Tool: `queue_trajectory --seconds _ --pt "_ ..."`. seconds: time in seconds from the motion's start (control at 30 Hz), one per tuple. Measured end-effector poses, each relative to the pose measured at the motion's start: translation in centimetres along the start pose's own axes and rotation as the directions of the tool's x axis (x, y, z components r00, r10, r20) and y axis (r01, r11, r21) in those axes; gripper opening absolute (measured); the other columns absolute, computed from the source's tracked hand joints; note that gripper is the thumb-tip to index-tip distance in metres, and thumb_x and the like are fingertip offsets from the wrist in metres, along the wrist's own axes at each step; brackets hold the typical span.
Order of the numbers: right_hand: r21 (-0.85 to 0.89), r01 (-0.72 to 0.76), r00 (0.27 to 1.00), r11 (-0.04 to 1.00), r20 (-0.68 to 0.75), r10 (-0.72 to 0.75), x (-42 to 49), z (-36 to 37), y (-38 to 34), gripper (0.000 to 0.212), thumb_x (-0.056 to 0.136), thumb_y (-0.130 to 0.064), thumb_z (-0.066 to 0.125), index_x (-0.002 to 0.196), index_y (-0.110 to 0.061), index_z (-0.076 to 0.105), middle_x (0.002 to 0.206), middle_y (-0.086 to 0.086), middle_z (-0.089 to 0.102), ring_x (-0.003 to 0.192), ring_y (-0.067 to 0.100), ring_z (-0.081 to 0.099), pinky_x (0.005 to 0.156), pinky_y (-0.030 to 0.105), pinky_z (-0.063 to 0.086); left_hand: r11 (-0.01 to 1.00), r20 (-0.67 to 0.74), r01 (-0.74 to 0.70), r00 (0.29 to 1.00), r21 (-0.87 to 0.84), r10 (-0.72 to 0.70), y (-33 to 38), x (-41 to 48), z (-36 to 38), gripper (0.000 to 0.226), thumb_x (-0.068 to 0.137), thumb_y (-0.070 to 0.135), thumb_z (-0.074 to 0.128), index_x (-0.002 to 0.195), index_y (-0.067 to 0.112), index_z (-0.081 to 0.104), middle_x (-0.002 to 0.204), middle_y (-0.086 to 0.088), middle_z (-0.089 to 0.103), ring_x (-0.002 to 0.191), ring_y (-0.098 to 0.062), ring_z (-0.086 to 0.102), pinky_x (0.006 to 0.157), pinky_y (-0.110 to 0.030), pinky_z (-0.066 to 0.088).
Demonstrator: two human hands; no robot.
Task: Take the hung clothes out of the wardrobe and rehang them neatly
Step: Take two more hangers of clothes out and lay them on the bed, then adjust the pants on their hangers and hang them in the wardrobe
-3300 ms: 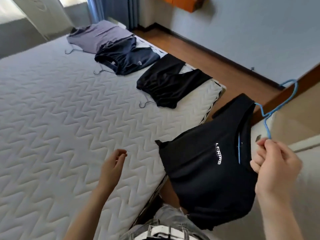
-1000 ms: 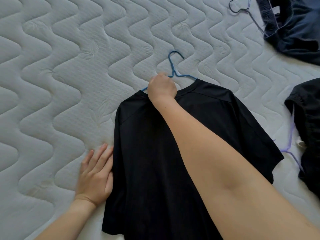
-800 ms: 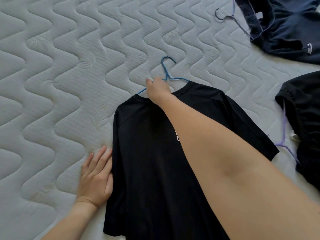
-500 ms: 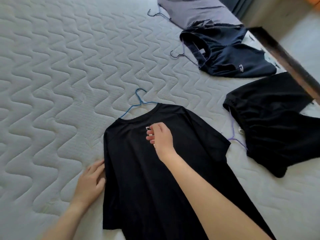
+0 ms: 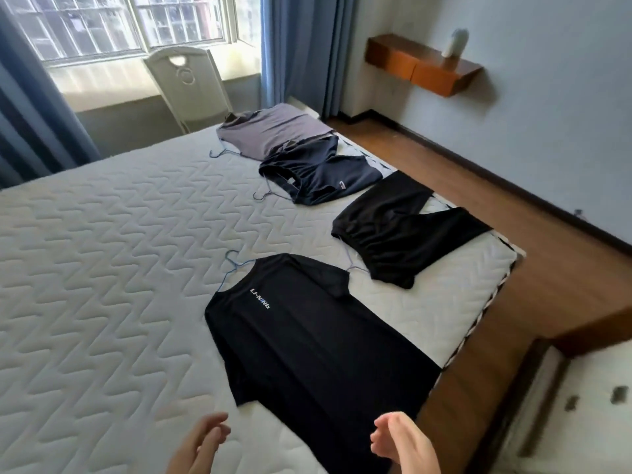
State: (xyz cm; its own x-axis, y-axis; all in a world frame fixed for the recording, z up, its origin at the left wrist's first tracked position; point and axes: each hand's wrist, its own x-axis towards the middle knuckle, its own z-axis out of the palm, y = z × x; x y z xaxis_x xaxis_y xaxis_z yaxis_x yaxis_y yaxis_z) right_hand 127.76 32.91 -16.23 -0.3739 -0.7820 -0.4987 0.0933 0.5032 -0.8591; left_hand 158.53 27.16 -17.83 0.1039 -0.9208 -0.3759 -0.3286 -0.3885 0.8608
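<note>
The quilted mattress (image 5: 102, 268) fills most of your view, and four garments lie along its right side, each on a wire hanger. Nearest you is the black T-shirt (image 5: 307, 343), spread flat with its logo up and its blue hanger (image 5: 236, 265) poking out at the collar; beyond it, just apart, lie the black shorts (image 5: 403, 234), then the navy shirt (image 5: 318, 179) overlapping the grey shirt (image 5: 270, 131) near the window. Your left hand (image 5: 201, 446) and right hand (image 5: 400, 446) hover at the shirt's hem, both with fingers loose and holding nothing. You look to be in the unloading step, this shirt just laid down. The wardrobe is out of view, so next you either fetch another garment or begin rehanging these, straightening each on its hanger first.
</note>
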Motion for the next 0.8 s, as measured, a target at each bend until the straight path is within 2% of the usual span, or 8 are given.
queue_trajectory --seconds 0.03,0.1,0.17,0.23,0.3,0.4,0.6,0.8 --pt "0.007 0.007 0.997 1.0 -0.079 -0.006 -1.2 -1.4 1.2 0.028 0.097 -0.007 0.053 0.075 0.0 0.068 0.068 0.021 0.068 0.059 0.024 0.067 0.061 0.034 0.055 1.0 0.04 -0.003 0.999 0.009 0.003 -0.4 -1.4 0.5 0.04 0.091 -0.007 0.053 0.079 0.026 0.072 0.077 -0.009 0.073 0.068 -0.002 0.066 0.066 -0.006 0.048" --pt "0.142 -0.063 0.986 0.988 -0.147 0.084 -5.1 -3.5 2.8 0.023 0.094 -0.004 0.053 0.077 0.005 0.064 0.064 0.021 0.065 0.051 0.023 0.063 0.051 0.032 0.051 0.999 0.162 -0.002 0.987 0.044 -0.005 -0.6 -4.6 1.9 0.033 0.093 -0.006 0.05 0.087 0.018 0.071 0.079 -0.011 0.073 0.07 -0.002 0.065 0.065 -0.006 0.047" --pt "0.247 -0.059 0.97 0.967 -0.214 0.114 -8.8 -5.3 4.3 0.029 0.101 -0.003 0.044 0.081 0.009 0.062 0.064 0.021 0.064 0.052 0.026 0.062 0.053 0.032 0.052 0.997 0.251 -0.026 0.968 0.078 0.005 -0.7 -6.8 3.3 0.038 0.094 -0.004 0.049 0.083 0.023 0.073 0.08 -0.006 0.074 0.07 -0.002 0.065 0.066 -0.009 0.048" --pt "0.264 0.003 0.936 0.965 -0.341 0.09 -12.4 -7.4 5.4 0.032 0.102 -0.005 0.04 0.085 0.008 0.063 0.066 0.018 0.066 0.058 0.026 0.063 0.06 0.036 0.053 0.99 0.336 -0.076 0.941 0.121 0.031 -0.4 -8.3 4.7 0.042 0.094 -0.001 0.05 0.082 0.032 0.071 0.087 0.005 0.075 0.073 -0.003 0.066 0.075 -0.02 0.051" --pt "0.261 0.071 0.896 0.963 -0.44 0.053 -15.1 -9.0 6.2 0.032 0.102 -0.008 0.041 0.085 0.004 0.065 0.069 0.017 0.068 0.063 0.028 0.063 0.065 0.039 0.052 0.983 0.41 -0.128 0.91 0.132 0.064 0.7 -9.3 6.1 0.034 0.095 0.003 0.05 0.09 0.028 0.072 0.089 0.007 0.074 0.081 -0.008 0.068 0.082 -0.031 0.052" --pt "0.278 0.105 0.834 0.955 -0.547 0.068 -16.5 -11.9 7.9 0.031 0.103 -0.01 0.042 0.086 0.003 0.066 0.076 0.023 0.066 0.067 0.03 0.063 0.063 0.036 0.054 0.973 0.494 -0.206 0.86 0.109 0.127 3.3 -9.7 9.2 0.024 0.097 0.008 0.05 0.099 0.022 0.07 0.091 0.008 0.074 0.087 -0.008 0.068 0.084 -0.031 0.051" --pt "0.298 0.101 0.792 0.949 -0.602 0.105 -15.7 -17.8 9.3 0.031 0.102 -0.008 0.041 0.088 0.001 0.067 0.08 0.025 0.067 0.069 0.033 0.064 0.066 0.039 0.054 0.975 0.513 -0.217 0.842 0.042 0.165 6.5 -10.0 17.1 0.028 0.098 0.01 0.047 0.097 0.026 0.071 0.094 -0.001 0.073 0.093 -0.014 0.067 0.086 -0.031 0.05" --pt "0.246 0.106 0.815 0.963 -0.576 0.057 -10.6 -23.2 7.4 0.028 0.102 -0.01 0.043 0.09 -0.002 0.067 0.081 0.019 0.068 0.073 0.033 0.066 0.068 0.039 0.055 0.981 0.511 -0.179 0.852 0.075 0.116 7.4 -10.8 22.3 0.028 0.099 0.009 0.044 0.1 0.02 0.07 0.096 -0.006 0.072 0.094 -0.018 0.066 0.083 -0.029 0.05"
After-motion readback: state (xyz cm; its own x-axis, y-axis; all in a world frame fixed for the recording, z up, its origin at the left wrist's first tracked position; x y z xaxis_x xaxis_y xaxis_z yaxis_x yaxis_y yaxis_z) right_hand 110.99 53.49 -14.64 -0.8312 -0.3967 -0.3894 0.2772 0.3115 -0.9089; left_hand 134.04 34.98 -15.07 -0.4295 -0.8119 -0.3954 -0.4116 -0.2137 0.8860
